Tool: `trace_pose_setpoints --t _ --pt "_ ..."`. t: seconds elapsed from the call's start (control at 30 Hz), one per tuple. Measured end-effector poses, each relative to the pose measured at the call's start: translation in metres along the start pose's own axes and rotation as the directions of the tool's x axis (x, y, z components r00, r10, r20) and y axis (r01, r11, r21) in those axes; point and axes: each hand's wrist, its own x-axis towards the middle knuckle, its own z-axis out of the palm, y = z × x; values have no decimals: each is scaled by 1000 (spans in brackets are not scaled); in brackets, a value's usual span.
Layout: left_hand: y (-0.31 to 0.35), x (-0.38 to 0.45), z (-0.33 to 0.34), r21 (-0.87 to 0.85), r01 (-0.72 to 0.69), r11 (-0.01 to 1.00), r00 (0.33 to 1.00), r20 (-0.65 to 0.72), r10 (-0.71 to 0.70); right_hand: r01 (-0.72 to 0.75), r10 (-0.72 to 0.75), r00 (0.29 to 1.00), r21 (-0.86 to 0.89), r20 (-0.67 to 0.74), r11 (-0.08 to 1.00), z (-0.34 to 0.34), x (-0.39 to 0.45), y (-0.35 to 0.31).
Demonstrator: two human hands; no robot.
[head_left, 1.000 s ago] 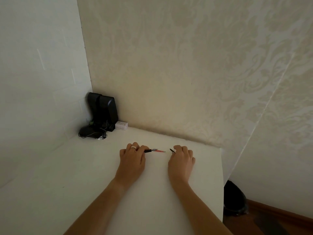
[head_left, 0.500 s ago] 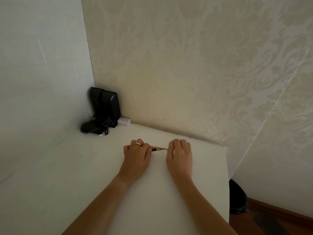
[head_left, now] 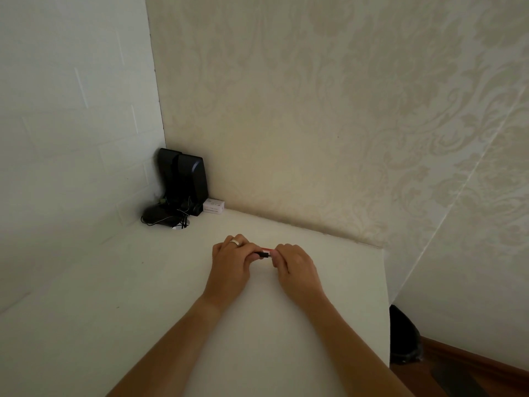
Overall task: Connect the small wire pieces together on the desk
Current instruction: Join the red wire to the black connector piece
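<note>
Both forearms are bare, sleeveless in view; the left hand wears a pale ring.

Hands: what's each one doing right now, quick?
Left hand: fingers closed on the wire pieces.
Right hand: fingers closed on the wire pieces' other end.

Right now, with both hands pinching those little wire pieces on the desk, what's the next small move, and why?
Probably a short push of the two hands toward each other. The left hand and right hand pinch the wire pieces from either side, and only a short black and red stretch shows between the fingertips. Whether the ends have seated is too small to tell.
</note>
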Motion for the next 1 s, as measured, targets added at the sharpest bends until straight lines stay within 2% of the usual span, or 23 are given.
trace_pose_setpoints --t 0.13,0.57,0.63,0.77,0.83,0.9,1.0 --pt "-1 0 1 -12 28 1000 998 51 -27 52 -52 999 38 9 998 -4 1 1" --pt "-6 3 2 -31 98 995 979 184 -91 150 -150 988 2 -31 989 -7 -2 -4" --pt "-5 3 1 -33 92 995 984 153 -86 113 -114 993 44 11 993 -5 -1 -3" --pt "-1 2 -3 -83 24 996 999 35 -21 -131 112 988 190 107 973 -4 3 0" --pt "0 3 -4 -118 -9 993 1000 19 12 -199 173 974 191 146 961 -4 5 2" --pt "-1 4 -5 -128 -15 992 1000 9 16 -214 185 967 162 177 963 -4 5 1" --pt "1 3 -4 -107 -27 994 1000 -1 28 -102 85 987 118 139 988 -6 5 1"
